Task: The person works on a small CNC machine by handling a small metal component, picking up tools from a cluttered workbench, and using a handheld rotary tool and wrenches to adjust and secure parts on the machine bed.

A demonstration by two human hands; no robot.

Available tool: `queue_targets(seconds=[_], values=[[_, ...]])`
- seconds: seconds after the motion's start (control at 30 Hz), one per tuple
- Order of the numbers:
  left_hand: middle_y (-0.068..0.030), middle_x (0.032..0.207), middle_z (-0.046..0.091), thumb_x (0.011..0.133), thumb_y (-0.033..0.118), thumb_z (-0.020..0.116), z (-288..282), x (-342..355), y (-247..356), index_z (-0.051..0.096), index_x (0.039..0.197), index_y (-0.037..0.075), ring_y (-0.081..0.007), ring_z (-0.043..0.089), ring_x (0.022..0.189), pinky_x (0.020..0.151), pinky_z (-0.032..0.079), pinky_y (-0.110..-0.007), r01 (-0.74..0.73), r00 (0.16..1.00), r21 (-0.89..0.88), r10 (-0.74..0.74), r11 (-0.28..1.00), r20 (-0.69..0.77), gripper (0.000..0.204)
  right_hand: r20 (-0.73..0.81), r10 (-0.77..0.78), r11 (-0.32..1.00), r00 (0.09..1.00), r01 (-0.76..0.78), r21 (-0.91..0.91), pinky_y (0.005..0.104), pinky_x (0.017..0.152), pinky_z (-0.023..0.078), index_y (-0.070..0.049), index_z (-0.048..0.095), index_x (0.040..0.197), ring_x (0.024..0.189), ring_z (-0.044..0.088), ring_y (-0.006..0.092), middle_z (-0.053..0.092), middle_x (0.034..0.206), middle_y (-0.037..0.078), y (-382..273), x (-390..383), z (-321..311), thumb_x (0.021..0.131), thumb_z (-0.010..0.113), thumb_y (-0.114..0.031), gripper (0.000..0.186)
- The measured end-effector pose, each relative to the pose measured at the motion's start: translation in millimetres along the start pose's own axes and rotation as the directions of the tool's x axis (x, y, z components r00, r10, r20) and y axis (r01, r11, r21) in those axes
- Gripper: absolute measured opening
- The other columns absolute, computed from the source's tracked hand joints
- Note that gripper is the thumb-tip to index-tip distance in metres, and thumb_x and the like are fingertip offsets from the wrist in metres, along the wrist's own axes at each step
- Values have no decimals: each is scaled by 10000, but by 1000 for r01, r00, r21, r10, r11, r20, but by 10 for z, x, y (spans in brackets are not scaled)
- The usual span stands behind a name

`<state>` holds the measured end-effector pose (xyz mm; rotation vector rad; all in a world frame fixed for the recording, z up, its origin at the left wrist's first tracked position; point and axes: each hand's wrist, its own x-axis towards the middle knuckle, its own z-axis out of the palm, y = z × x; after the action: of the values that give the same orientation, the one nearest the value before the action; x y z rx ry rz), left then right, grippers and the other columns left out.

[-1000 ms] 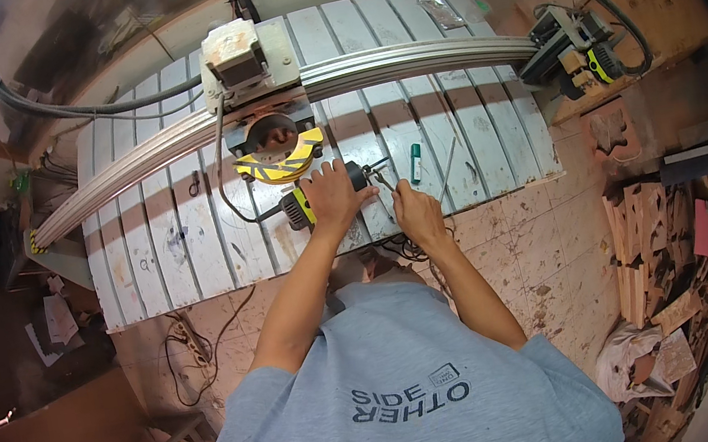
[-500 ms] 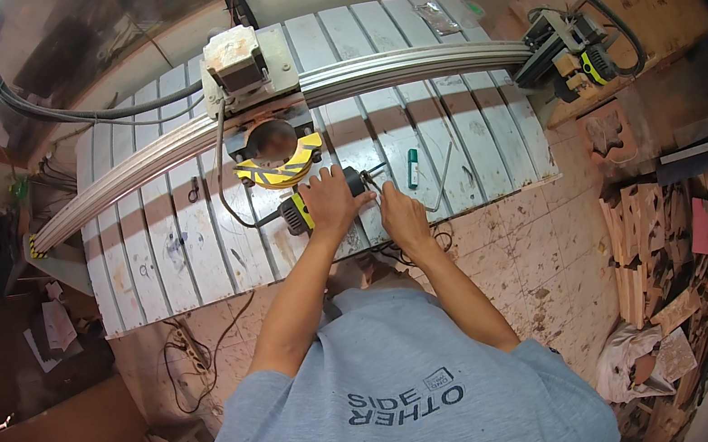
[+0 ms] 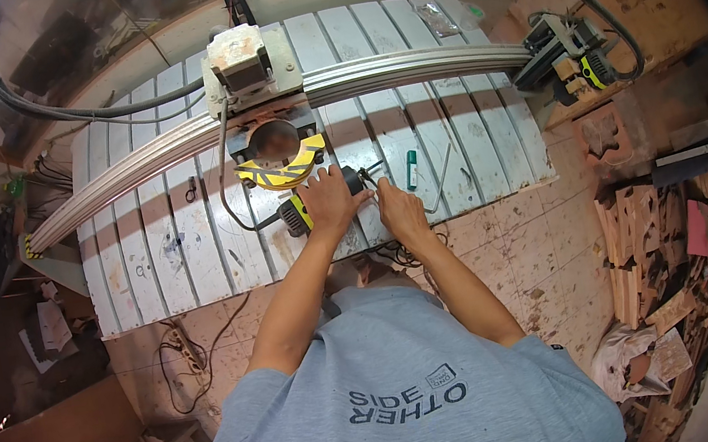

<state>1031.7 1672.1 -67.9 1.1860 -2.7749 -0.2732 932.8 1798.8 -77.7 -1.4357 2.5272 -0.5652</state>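
A black router motor [image 3: 291, 217] with a lime-green band lies on its side on the slatted bed [image 3: 227, 258], close to the bed's front edge. My left hand [image 3: 328, 202] is wrapped over its body and presses it down. From the motor's right end a thin dark bit [image 3: 375, 166] points to the right. My right hand [image 3: 402, 211] is closed at that nose, around a thin, dark wrench-like tool [image 3: 369, 181] that my fingers mostly hide. Just behind the motor hangs a round clamp mount [image 3: 285, 176] with yellow and black stripes.
An aluminium gantry beam [image 3: 413, 66] crosses the bed, carrying a stepper motor [image 3: 238, 60]. Right of my right hand lie a green-and-white marker [image 3: 411, 170] and a thin bent rod [image 3: 441, 179]. Wood offcuts [image 3: 642, 251] are stacked at the right, and a cable [image 3: 212, 370] trails on the floor.
My right hand has turned slightly at the motor's nose. My left hand keeps its grip on the motor. The whole view has shifted a little.
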Motion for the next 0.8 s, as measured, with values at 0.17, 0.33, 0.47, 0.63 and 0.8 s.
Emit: queue_targets(seconds=[0.17,0.33,0.47,0.63,0.8], values=[[-134,963,648,676,647,779,39,18,-78,598,1067,30,-319,642,922,768,472,-469,-65,998,6,65,998,25,753,87,201,968,976,-212,133,590,793,467,-17,508,1026,918,596,487,624,960,269,-20,85,-32,1034,419,-300,296],[-176,963,641,700,568,802,-70,165,-246,575,1079,8,-371,656,923,788,529,-481,-107,960,-156,143,982,239,714,102,424,886,900,-435,159,567,963,407,-1,540,1145,1161,478,466,525,1230,264,49,350,125,1011,439,-296,339],[-191,924,630,707,510,807,-119,148,-256,566,1020,19,-364,668,894,736,553,-449,-76,959,-242,137,967,249,630,47,315,939,948,-318,134,533,968,410,6,541,1141,1144,474,447,522,1194,248,127,320,164,930,511,-119,247],[-161,1044,589,745,443,781,-98,126,-230,526,1071,24,-343,619,1007,749,567,-448,-51,954,-307,137,950,265,589,84,343,913,935,-353,202,510,948,415,28,533,1133,1063,497,455,521,1133,258,218,374,168,823,509,46,311],[-162,1081,545,748,363,785,32,117,-266,498,1102,12,-348,501,1071,853,501,-496,-113,970,-310,173,944,172,575,-132,281,925,951,-231,302,462,947,442,39,529,1178,1073,537,443,539,1130,263,60,335,81,872,447,103,323]])
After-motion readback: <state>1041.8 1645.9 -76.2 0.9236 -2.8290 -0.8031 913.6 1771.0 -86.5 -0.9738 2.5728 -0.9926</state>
